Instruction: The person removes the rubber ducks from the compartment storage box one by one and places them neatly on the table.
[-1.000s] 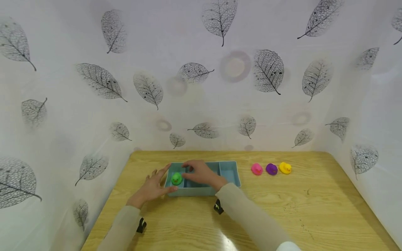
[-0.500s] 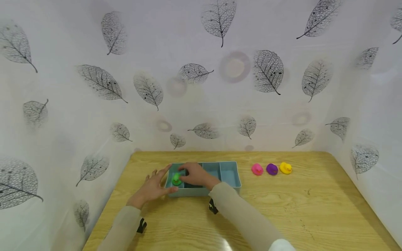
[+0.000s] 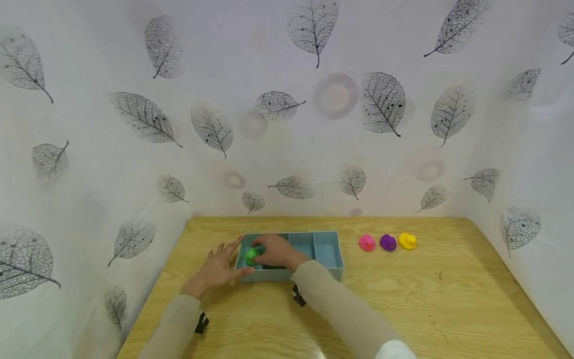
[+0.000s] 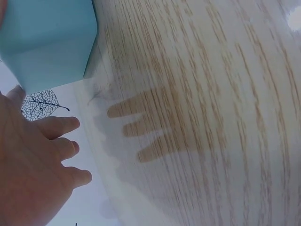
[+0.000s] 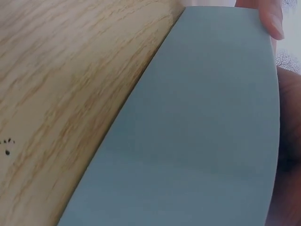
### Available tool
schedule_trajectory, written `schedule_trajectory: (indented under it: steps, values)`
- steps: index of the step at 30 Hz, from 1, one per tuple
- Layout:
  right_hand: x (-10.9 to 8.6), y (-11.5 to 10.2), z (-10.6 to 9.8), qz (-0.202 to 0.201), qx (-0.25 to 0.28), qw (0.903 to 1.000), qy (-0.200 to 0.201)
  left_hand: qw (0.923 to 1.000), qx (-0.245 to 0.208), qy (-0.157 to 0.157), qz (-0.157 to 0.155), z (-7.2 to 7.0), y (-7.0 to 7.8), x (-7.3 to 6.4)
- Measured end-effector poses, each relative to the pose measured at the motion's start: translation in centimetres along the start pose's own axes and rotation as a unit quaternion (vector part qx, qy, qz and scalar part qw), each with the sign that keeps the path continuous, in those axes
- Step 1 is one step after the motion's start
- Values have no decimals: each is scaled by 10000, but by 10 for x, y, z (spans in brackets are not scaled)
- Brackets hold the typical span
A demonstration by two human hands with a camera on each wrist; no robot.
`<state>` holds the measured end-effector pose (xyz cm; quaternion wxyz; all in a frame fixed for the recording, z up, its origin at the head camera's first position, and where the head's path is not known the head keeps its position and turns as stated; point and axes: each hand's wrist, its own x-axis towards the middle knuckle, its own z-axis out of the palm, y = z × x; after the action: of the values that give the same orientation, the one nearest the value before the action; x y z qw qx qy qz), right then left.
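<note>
A light blue divided box [image 3: 287,275] sits on the wooden table. In its leftmost compartment is a green rubber duck [image 3: 251,256], pinched by the thumb and fingers of my right hand [image 3: 279,250], which reaches in from above. My left hand [image 3: 214,268] spans the box's left end, thumb at the front rim and index finger at the back corner. In the left wrist view its other fingers [image 4: 66,148] extend beside the box [image 4: 51,44], off its surface. The right wrist view is mostly the box's front wall [image 5: 188,122]; behind it my right hand [image 5: 290,150] is largely hidden.
Right of the box a pink duck [image 3: 366,243], a purple duck [image 3: 387,243] and a yellow duck [image 3: 407,241] stand in a row on the table [image 3: 394,304]. A white leaf-print curtain [image 3: 287,149] rises behind the table and along both sides.
My right hand has moved left and slightly down, onto the green duck, and now grips it. My left hand and the box have stayed in place.
</note>
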<state>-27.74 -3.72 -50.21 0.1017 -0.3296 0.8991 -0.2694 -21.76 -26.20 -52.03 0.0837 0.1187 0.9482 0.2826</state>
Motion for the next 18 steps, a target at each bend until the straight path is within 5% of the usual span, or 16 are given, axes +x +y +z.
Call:
schedule_trajectory:
  steps: [18]
  values:
    - [7, -9, -1, 331, 47, 9992, -224, 10000, 7, -14, -29, 1, 2, 0]
